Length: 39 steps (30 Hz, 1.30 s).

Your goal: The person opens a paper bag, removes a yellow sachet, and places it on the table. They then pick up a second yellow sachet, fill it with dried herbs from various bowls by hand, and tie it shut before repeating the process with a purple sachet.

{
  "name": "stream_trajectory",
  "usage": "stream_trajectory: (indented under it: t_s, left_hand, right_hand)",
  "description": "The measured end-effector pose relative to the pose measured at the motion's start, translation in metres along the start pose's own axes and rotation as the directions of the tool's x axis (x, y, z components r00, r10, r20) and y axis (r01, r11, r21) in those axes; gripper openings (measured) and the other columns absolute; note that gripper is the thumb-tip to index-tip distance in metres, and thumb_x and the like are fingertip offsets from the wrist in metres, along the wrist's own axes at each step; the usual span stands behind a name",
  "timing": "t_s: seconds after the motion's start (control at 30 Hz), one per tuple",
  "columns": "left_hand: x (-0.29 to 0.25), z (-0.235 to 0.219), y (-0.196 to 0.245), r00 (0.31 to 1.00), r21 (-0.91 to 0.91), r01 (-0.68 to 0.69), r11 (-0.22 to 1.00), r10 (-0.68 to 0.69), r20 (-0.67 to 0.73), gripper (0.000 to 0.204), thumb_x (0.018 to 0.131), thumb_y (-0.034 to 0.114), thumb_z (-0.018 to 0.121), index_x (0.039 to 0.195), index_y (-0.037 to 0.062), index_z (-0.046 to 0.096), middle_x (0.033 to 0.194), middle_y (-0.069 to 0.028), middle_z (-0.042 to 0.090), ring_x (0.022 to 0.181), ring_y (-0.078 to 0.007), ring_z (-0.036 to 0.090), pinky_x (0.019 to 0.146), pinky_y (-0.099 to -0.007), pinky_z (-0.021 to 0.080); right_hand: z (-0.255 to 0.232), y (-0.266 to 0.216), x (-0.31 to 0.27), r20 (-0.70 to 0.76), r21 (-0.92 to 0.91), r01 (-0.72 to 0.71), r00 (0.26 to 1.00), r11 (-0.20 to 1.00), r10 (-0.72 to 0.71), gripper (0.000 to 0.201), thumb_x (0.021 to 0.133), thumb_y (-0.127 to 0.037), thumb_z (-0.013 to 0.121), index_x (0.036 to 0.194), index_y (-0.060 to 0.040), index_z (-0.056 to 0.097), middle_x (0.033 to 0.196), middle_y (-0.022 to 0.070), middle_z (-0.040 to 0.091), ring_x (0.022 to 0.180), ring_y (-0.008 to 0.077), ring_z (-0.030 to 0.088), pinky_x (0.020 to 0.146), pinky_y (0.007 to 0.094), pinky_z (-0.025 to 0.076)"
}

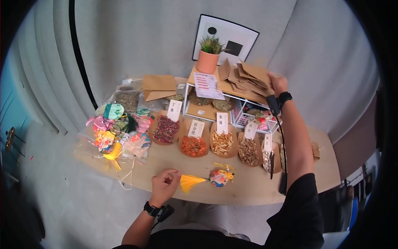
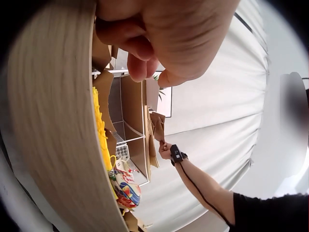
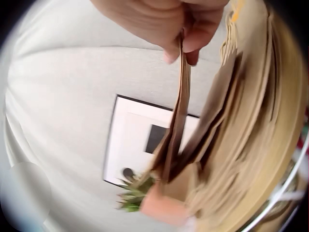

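My right hand (image 1: 278,84) is at the right end of the shelf top, beside a pile of brown paper bags (image 1: 248,81). In the right wrist view that hand (image 3: 169,24) pinches the edge of a folded paper bag (image 3: 179,111), lifted apart from the others. Over the table's front edge my left hand (image 1: 165,186) has its fingers loosely curled, holding nothing. Just right of it, a yellow tassel (image 1: 191,182) and a colourful sachet (image 1: 219,178) lie on the table. The left wrist view shows this hand (image 2: 169,34) close up.
Paper trays of dried flowers and herbs (image 1: 194,146) with labels stand in a row. Packed sachets (image 1: 110,133) are at the left, near another paper bag (image 1: 159,86). A potted plant (image 1: 207,61) and a framed picture (image 1: 244,39) stand at the back, above a wire basket (image 1: 265,123).
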State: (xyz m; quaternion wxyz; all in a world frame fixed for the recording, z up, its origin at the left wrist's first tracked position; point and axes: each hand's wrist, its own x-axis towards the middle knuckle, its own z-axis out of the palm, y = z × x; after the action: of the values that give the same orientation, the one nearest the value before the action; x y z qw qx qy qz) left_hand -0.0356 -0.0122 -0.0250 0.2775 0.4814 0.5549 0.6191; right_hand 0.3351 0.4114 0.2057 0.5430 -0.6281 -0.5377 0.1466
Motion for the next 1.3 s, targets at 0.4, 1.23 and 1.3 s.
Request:
stream_trajectory:
  t_s: [0.4, 1.23, 1.3]
  left_hand:
    - [0.019, -0.009, -0.001, 0.997, 0.007, -0.017, 1.0, 0.017, 0.07, 0.015, 0.088, 0.012, 0.071, 0.079, 0.0001, 0.068, 0.054, 0.002, 0.056, 0.048, -0.0018, 0.044, 0.045, -0.0218, 0.036]
    - [0.318, -0.09, 0.033, 0.74, 0.812, -0.485, 0.326, 0.647, 0.183, 0.014, 0.088, 0.016, 0.062, 0.095, 0.007, 0.07, 0.093, -0.0135, 0.068, 0.088, -0.0342, 0.064, 0.077, -0.0428, 0.052]
    - [0.284, -0.091, 0.067, 0.645, 0.815, -0.512, 0.271, 0.748, 0.157, 0.011, 0.086, 0.015, 0.065, 0.092, 0.0079, 0.07, 0.087, -0.0115, 0.068, 0.083, -0.032, 0.063, 0.073, -0.0406, 0.052]
  right_hand:
    - [-0.023, -0.028, -0.062, 0.069, -0.787, 0.301, 0.911, 0.539, -0.407, 0.064, 0.091, -0.06, 0.052, 0.079, -0.0002, 0.07, 0.081, 0.0258, 0.067, 0.081, 0.0441, 0.066, 0.071, 0.0486, 0.053]
    - [-0.122, 0.0, -0.379, 0.131, -0.149, 0.168, 0.98, 0.975, -0.149, 0.037, 0.093, -0.024, 0.068, 0.067, 0.0019, 0.065, 0.051, 0.0048, 0.057, 0.045, 0.0063, 0.047, 0.045, 0.0246, 0.038]
    - [-0.11, -0.004, -0.387, 0.24, 0.021, 0.065, 0.968, 0.998, -0.068, 0.036, 0.094, -0.024, 0.067, 0.067, 0.0002, 0.065, 0.053, 0.0019, 0.057, 0.048, 0.0051, 0.047, 0.046, 0.0235, 0.038]
